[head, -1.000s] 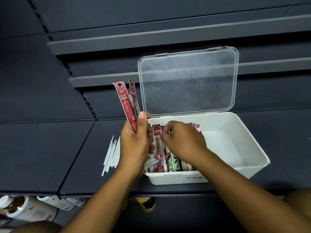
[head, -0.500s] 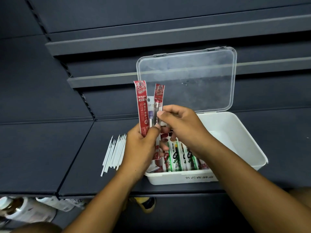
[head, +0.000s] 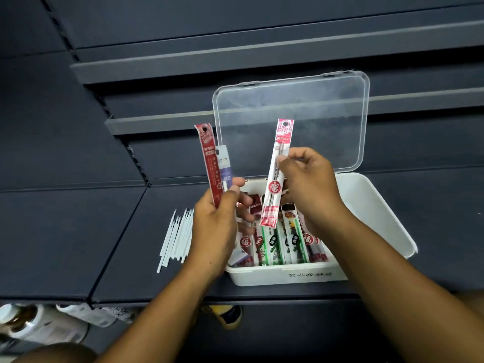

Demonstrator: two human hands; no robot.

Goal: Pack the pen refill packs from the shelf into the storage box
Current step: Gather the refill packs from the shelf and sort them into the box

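Hands work over a white box (head: 379, 218) on a dark shelf (head: 65, 231), its clear lid (head: 301, 100) standing open behind. The left hand (head: 217, 229) grips two packs upright at the box's left edge — a red pack (head: 208, 158) in front and a paler purple pack (head: 225, 166) tucked just behind it. The right hand (head: 309, 187) pinches a single white-and-red pack (head: 277, 174), tilted slightly, its lower end hanging above the row of packs (head: 285, 242) already lying in the box's left half; the right half shows bare floor. White sticks (head: 175, 237) lie loose on the shelf just left of the box, partly behind the left wrist — apart from both hands.
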